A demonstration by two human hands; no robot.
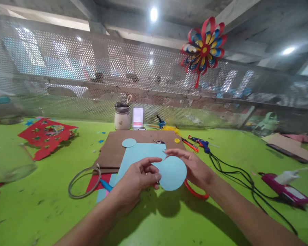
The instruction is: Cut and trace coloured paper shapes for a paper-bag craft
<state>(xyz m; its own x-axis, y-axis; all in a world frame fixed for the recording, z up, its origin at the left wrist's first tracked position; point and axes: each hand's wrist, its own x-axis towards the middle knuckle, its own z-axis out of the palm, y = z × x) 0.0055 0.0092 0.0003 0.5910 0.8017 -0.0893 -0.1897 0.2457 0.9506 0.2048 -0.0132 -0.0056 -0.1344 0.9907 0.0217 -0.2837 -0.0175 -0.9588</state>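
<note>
My left hand (140, 177) pinches the left edge of a light blue paper circle (172, 173), held just above the green table (41, 205). On the circle's right side my right hand (193, 167) grips red-handled scissors (195, 191); their loop shows below my palm and the blades meet the circle's top edge. Behind my hands lies a light blue paper sheet (141, 153) on a brown paper bag (113, 150). A smaller blue circle (129, 142) rests on the bag.
A red cut-out sheet (46, 135) lies at left. A white jar (122, 117) stands at the back by the perforated metal screen. A glue gun (201, 141) with black cable and an orange cutter (190, 145) lie right. A paper pinwheel (204, 48) hangs above.
</note>
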